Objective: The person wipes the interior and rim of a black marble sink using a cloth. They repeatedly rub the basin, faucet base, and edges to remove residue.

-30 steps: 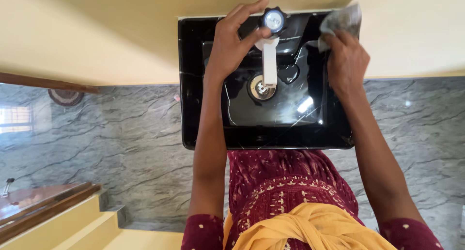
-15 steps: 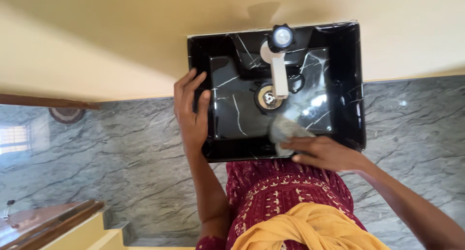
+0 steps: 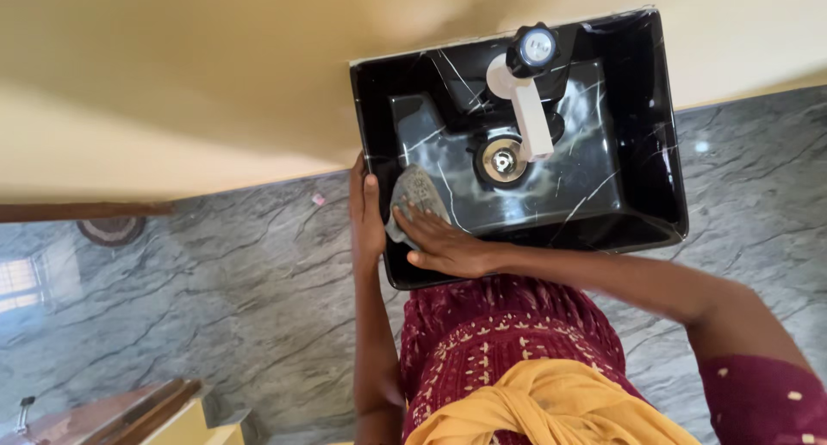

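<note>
A black marble-veined wash basin [image 3: 663,178] is fixed to a yellow wall. A white tap [image 3: 530,105] with a black knob hangs over its metal drain [image 3: 503,160]. My right hand [image 3: 444,242] presses a grey cloth [image 3: 415,193] flat against the basin's inner left side. My left hand [image 3: 366,214] grips the basin's left rim, thumb over the edge, right beside the cloth.
The yellow wall [image 3: 172,92] runs behind the basin. Grey veined stone floor [image 3: 215,298] lies below. A wooden rail and yellow step [image 3: 129,415] sit at the bottom left. My maroon patterned dress and yellow scarf [image 3: 534,402] fill the lower middle.
My right hand slid the cloth from the basin's front right to its left inner side. My left hand moved slightly along the left rim. The view tilted and shifted right.
</note>
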